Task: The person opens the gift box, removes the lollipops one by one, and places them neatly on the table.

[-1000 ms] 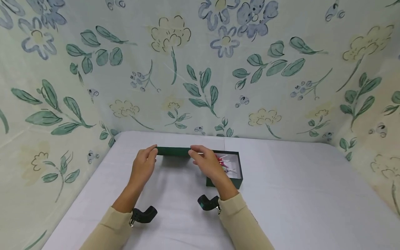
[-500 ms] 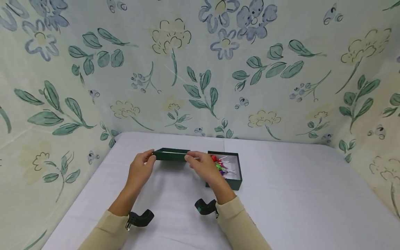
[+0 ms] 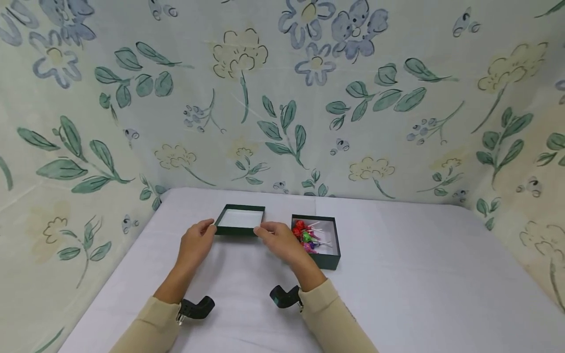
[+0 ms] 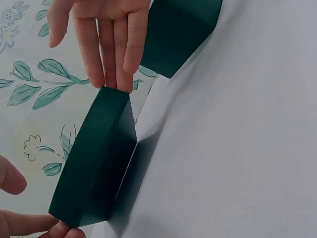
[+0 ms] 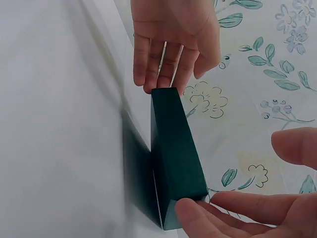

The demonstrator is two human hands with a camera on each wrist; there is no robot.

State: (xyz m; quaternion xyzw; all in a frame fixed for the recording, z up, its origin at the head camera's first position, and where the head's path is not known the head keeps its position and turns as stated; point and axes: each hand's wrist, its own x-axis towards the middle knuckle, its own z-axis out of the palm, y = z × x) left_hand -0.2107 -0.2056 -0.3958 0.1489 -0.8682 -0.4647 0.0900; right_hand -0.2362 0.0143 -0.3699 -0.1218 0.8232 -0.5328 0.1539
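A shallow dark green box lid (image 3: 234, 231) with a white inside is low over the table, its hollow side up. My left hand (image 3: 195, 242) touches its left end and my right hand (image 3: 281, 241) its right end. In the left wrist view, straight fingers meet both ends of the lid (image 4: 91, 158). Both thumbs stand off from the lid (image 5: 176, 144) in the wrist views. To its right, a deeper green box (image 3: 325, 261) holds several wrapped lollipops (image 3: 305, 236) in red, green, purple and pink, white sticks pointing right.
A white cloth covers the table (image 3: 410, 264). Behind and beside it hangs a floral curtain (image 3: 282, 98). Black wrist cameras, the left one (image 3: 197, 308) and the right one (image 3: 283, 296), jut inward from beige sleeves.
The lid has tipped over toward me, from edge-on to showing its white inside, and has come down. Both hands have lowered with it. The right hand has moved left, uncovering more lollipops.
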